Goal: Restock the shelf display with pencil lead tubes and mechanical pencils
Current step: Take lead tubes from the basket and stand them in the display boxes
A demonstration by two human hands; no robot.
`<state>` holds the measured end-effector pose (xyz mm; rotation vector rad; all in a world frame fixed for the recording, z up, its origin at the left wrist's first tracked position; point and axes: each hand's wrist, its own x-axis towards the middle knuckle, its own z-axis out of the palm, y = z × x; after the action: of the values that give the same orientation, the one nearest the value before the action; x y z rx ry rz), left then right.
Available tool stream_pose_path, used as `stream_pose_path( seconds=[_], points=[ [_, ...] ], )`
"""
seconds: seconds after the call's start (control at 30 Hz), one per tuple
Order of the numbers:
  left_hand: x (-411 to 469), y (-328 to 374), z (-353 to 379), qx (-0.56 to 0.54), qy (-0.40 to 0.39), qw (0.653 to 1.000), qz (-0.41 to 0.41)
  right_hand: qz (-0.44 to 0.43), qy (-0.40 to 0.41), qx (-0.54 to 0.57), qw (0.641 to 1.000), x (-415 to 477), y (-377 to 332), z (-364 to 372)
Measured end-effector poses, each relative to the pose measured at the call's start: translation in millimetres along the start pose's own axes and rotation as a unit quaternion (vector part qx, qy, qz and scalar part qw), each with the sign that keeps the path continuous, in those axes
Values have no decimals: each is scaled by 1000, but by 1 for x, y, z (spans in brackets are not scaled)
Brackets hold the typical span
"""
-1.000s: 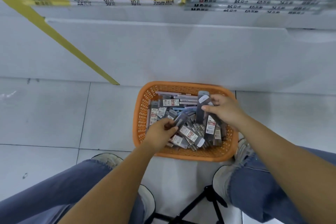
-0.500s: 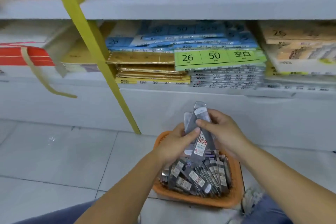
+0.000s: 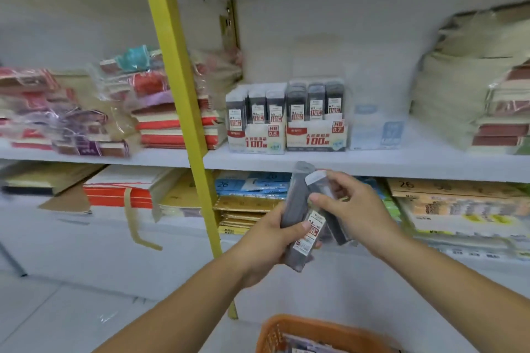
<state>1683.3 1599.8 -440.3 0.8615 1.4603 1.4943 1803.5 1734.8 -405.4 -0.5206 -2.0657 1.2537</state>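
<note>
The left hand [image 3: 266,241] has its fingers curled round a small bundle of pencil lead tubes [image 3: 295,203]. Its thumb lies across their front, beside the white and red label of the nearest tube. The bundle stands nearly upright, its top tilted slightly away. The right hand [image 3: 355,209] pinches a single lead tube [image 3: 334,225] between thumb and curled fingers near its clear upper end. That tube leans against the right side of the bundle and touches it.

Both hands are in front of the edge of the white shelf [image 3: 387,163], below and near two open display boxes that stand touching side by side. The 0.5 display box [image 3: 255,139] on the left and the 0.7 display box [image 3: 315,136] on the right each hold rows of upright dark tubes. A pale blue box [image 3: 378,129] sits just right of them, blurred. A yellow post [image 3: 175,94] slants up at the left, with stacked notebooks [image 3: 169,123] behind it. The orange basket [image 3: 284,327] is at the near bottom edge, its contents too blurred to tell.
</note>
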Motion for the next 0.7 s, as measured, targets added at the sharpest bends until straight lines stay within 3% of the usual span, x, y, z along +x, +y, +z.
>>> stream_pose_path(
  seconds=[0.1, 0.3, 0.47, 0.6, 0.7],
  points=[
    [3, 8, -1, -31, 18, 999, 14, -12, 39, 33, 999, 13, -6, -11],
    [15, 11, 4, -70, 55, 995, 53, -7, 16, 122, 992, 26, -13, -12],
    [16, 17, -4, -89, 75, 990, 79, -13, -42, 60, 997, 25, -10, -12],
    [14, 20, -9, -85, 88, 988, 91, 36, -45, 90, 994, 25, -12, -8],
    [13, 20, -8, -91, 98, 987, 93, 86, -54, 205, 974, 25, -13, -8]
  ],
)
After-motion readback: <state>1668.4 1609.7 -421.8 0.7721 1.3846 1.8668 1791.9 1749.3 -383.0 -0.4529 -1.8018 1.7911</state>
